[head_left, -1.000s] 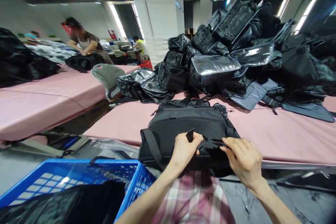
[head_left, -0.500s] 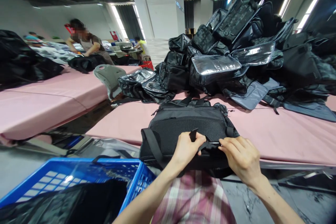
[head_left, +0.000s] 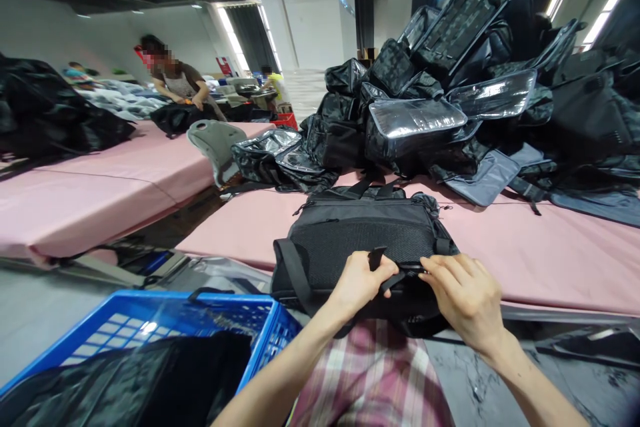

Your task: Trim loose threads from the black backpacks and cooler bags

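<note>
Your left hand (head_left: pixel 357 283) rests on the near edge of the black mesh-backed fabric backpack (head_left: pixel 360 233), thumb and fingers closed in a pinch on a black webbing strap (head_left: pixel 376 257) whose free end sticks up above your knuckles. Your right hand (head_left: pixel 467 297) is just right of it, fingers pressed together, their tips on the same strap where it runs along the backpack's near edge. You cannot tell whether that hand grips or only presses.

The backpack lies flat on the pink padded table (head_left: pixel 550 260), straight ahead of you, with its near edge hanging over the table's edge. No writing can be made out on it. A red sign (head_left: pixel 229 67), far behind and left of the backpack, is too blurred to read.

Behind the backpack rises a heap of black and clear-panelled bags (head_left: pixel 450 93). To its near left stands a blue plastic crate (head_left: pixel 150 320). Far behind it on the left, another person (head_left: pixel 180 83) bends over a separate table.
</note>
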`<move>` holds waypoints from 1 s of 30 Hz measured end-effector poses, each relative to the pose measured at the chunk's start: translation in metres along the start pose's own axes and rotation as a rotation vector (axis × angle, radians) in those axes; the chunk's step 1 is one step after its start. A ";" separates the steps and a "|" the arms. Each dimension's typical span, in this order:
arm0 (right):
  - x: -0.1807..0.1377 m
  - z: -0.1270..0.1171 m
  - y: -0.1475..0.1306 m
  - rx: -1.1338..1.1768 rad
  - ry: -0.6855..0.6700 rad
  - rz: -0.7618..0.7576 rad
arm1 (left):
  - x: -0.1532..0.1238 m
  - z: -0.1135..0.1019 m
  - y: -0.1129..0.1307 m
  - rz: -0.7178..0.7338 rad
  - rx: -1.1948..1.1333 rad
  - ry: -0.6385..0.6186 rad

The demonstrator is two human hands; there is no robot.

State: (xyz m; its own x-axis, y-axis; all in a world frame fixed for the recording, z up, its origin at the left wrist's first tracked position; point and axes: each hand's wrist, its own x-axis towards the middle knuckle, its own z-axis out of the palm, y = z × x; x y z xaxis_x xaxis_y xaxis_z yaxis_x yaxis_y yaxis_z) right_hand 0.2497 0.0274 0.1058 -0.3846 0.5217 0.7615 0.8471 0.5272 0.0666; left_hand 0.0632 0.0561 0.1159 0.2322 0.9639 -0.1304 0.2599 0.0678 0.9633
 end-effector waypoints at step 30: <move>0.034 0.028 -0.017 1.105 -0.423 0.679 | -0.024 -0.008 -0.006 0.050 -0.214 0.058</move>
State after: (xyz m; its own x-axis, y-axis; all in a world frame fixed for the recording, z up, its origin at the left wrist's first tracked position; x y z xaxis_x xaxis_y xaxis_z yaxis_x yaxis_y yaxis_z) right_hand 0.2122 0.0555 0.1124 -0.2646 0.9491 0.1706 0.2570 0.2399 -0.9362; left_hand 0.0491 0.0345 0.1153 0.1837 0.9803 -0.0730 0.0429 0.0662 0.9969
